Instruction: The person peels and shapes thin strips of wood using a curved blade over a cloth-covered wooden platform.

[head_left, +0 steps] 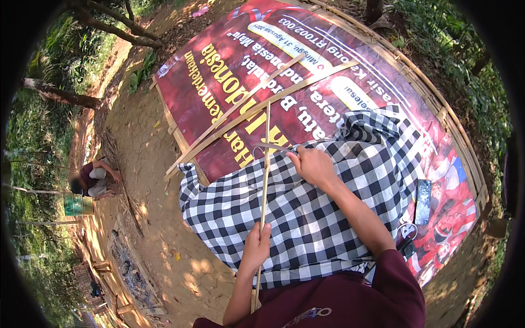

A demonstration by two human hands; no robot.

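My left hand (255, 246) is closed around a thin bamboo strip (264, 191), which runs lengthwise away from my body. Farther up, my right hand (314, 167) grips a knife with a slightly curved blade (276, 146); its handle is hidden in the fist. The blade crosses the strip near its far part, with a thin curl of shaving (256, 151) beside it. Under both hands, a black-and-white checkered cloth (311, 218) covers my lap and part of a printed red banner (213, 153).
Two longer bamboo strips (235, 121) lie across the banner, which covers a bamboo platform (442, 112). A dark phone-like rectangle (423, 202) and a black object with a ring (407, 240) rest at the right. Another person (98, 179) squats on bare ground at the left; tree branches (65, 94) stand beyond.
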